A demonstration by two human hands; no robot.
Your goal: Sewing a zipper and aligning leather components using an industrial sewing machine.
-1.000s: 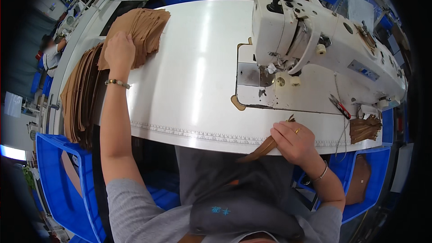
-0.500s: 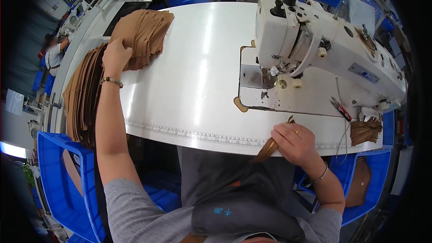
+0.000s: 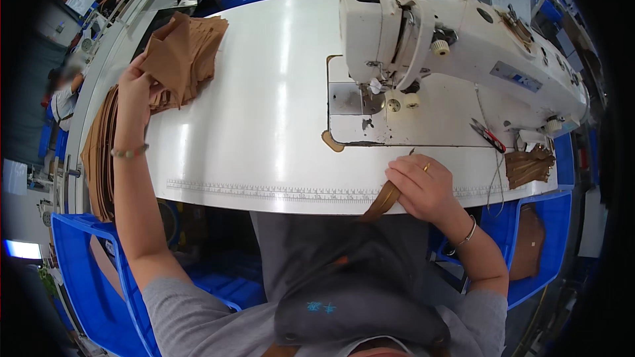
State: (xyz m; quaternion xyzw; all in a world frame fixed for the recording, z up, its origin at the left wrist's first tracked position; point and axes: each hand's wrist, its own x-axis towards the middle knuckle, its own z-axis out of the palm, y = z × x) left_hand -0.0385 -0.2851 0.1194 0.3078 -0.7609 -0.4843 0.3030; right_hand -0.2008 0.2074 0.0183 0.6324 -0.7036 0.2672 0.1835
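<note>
My left hand (image 3: 137,89) is closed on the edge of a brown fabric piece (image 3: 169,59), which it lifts off a fanned stack of like pieces (image 3: 207,49) at the table's far left. Below that hand, a second upright row of brown pieces (image 3: 99,152) lines the left edge, partly behind my forearm. At the front edge, my right hand (image 3: 423,188) pinches a brown zipper (image 3: 383,201). Its lower end hangs over the edge toward my apron; my fingers cover part of it.
A white sewing machine (image 3: 456,46) stands at the right, its needle area above a metal plate (image 3: 350,99). Red-handled thread snips (image 3: 488,135) and a bundle of brown zippers (image 3: 529,166) lie right of my right hand. Blue bins (image 3: 99,277) flank me. Another person (image 3: 64,96) sits far left.
My left hand has taken hold of the top fabric piece and raised its edge from the stack. My right hand keeps the zipper near the front edge. The whole view has shifted slightly.
</note>
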